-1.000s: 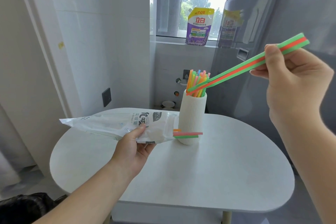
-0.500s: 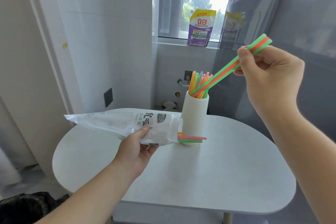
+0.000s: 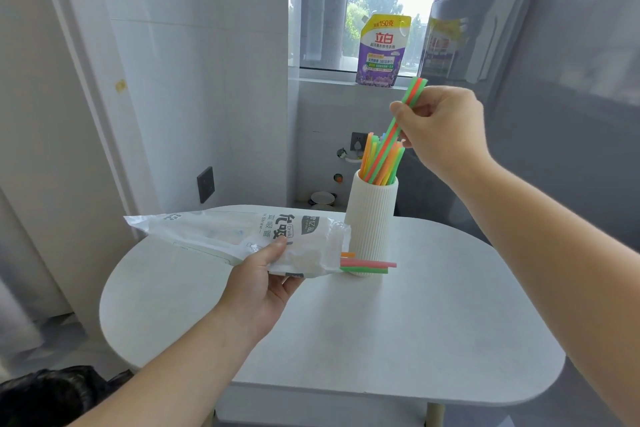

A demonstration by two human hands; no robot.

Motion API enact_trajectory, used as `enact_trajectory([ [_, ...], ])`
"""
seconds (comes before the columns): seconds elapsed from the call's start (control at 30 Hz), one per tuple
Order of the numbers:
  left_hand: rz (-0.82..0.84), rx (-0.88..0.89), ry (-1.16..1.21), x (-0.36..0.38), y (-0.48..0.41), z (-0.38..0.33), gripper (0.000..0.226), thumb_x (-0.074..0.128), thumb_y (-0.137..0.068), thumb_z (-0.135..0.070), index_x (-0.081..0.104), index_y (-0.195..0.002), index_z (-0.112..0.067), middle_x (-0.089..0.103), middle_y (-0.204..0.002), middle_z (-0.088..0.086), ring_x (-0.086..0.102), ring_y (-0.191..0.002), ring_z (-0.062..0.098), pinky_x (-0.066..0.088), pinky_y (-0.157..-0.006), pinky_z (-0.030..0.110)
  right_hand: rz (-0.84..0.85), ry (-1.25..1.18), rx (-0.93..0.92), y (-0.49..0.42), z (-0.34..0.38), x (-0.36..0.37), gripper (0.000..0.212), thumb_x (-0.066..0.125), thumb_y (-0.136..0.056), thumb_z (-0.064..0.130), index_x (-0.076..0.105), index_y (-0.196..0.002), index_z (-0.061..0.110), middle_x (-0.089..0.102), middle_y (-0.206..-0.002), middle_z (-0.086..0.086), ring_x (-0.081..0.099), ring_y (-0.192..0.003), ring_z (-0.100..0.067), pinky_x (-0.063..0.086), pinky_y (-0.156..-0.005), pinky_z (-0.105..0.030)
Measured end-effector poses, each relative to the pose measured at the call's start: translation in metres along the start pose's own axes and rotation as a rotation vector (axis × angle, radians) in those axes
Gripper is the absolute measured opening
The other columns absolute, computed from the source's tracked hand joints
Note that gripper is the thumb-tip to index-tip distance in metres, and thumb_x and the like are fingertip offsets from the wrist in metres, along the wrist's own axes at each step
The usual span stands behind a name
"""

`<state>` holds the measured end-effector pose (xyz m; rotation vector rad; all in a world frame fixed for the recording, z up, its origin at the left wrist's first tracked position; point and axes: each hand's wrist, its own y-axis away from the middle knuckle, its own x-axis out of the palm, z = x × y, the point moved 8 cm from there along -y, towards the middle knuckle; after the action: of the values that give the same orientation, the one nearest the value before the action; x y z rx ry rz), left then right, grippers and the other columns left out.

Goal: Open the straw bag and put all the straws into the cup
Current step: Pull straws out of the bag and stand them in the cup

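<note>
A white ribbed cup stands upright toward the twelve o'clock edge of a rounded white table, holding a fan of orange, yellow, green and blue straws that lean out of its mouth. The right hand hovers above the cup at about one o'clock from it. Its thumb and curled fingers pinch a small bundle of green and orange straws near the upper ends, and the bundle slants down so that its lower ends sit inside the cup among the others. At nine o'clock from the cup, the left hand holds the straw bag roughly level above the tabletop, thumb pressed on the top face and the other fingers curled underneath, mostly hidden. The bag's open mouth points toward three o'clock, and a few pink, green and orange straws stick out of it, crossing in front of the cup's base; whether they touch the cup cannot be told. Behind, at twelve o'clock, a purple detergent pouch stands on the window sill. A grey refrigerator fills the two o'clock side, and a dark wall socket sits at ten o'clock.
</note>
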<state>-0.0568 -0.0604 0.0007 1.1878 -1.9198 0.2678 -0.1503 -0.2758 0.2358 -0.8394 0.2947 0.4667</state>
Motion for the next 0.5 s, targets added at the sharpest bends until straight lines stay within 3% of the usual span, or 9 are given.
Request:
enact_trajectory([
  [0.13, -0.006, -0.006, -0.001, 0.000, -0.001, 0.001, 0.037, 0.061, -0.096, -0.001, 0.063, -0.131, -0.012, 0.078, -0.114, 0.009, 0.078, -0.088, 0.022, 0.064, -0.061, 0.034, 0.104, 0.171, -0.014, -0.005, -0.009, 0.024, 0.027, 0.068, -0.092, 0.035, 0.078, -0.090, 0.010, 0.071, -0.085, 0.000, 0.065, -0.069, -0.011, 0.060, -0.070, -0.035],
  [0.2, -0.004, -0.008, -0.005, 0.000, -0.001, 0.002, 0.036, 0.061, -0.096, -0.001, 0.063, -0.131, -0.011, 0.077, -0.116, 0.010, 0.078, -0.091, 0.023, 0.064, -0.062, 0.035, 0.144, 0.215, 0.010, -0.006, -0.017, 0.035, 0.030, 0.068, -0.091, 0.040, 0.078, -0.095, 0.011, 0.070, -0.091, 0.000, 0.067, -0.077, -0.016, 0.061, -0.071, -0.034],
  [0.3, 0.002, -0.012, -0.002, 0.000, -0.001, 0.002, 0.038, 0.061, -0.096, -0.001, 0.062, -0.132, -0.011, 0.077, -0.116, 0.010, 0.078, -0.089, 0.023, 0.064, -0.062, 0.035, 0.164, 0.230, 0.014, -0.005, -0.024, 0.043, 0.040, 0.069, -0.087, 0.049, 0.075, -0.107, 0.015, 0.071, -0.102, -0.002, 0.067, -0.098, -0.024, 0.061, -0.081, -0.043],
  [0.4, 0.000, -0.014, -0.004, 0.000, -0.001, 0.001, 0.036, 0.061, -0.096, -0.001, 0.063, -0.131, -0.011, 0.078, -0.112, 0.010, 0.079, -0.086, 0.022, 0.063, -0.060, 0.035, 0.166, 0.192, 0.008, 0.000, -0.024, 0.045, 0.068, 0.070, -0.086, 0.051, 0.048, -0.144, 0.023, 0.064, -0.127, 0.000, 0.059, -0.116, -0.021, 0.056, -0.092, -0.042],
  [0.5, -0.003, -0.015, -0.013, -0.002, -0.002, 0.001, 0.036, 0.062, -0.096, -0.002, 0.064, -0.130, -0.011, 0.079, -0.111, 0.009, 0.078, -0.085, 0.021, 0.063, -0.059, 0.034, 0.208, 0.208, -0.104, 0.009, -0.015, 0.047, 0.062, 0.058, -0.099, 0.036, 0.032, -0.154, 0.030, 0.056, -0.143, 0.002, 0.046, -0.133, -0.021, 0.047, -0.101, -0.045],
])
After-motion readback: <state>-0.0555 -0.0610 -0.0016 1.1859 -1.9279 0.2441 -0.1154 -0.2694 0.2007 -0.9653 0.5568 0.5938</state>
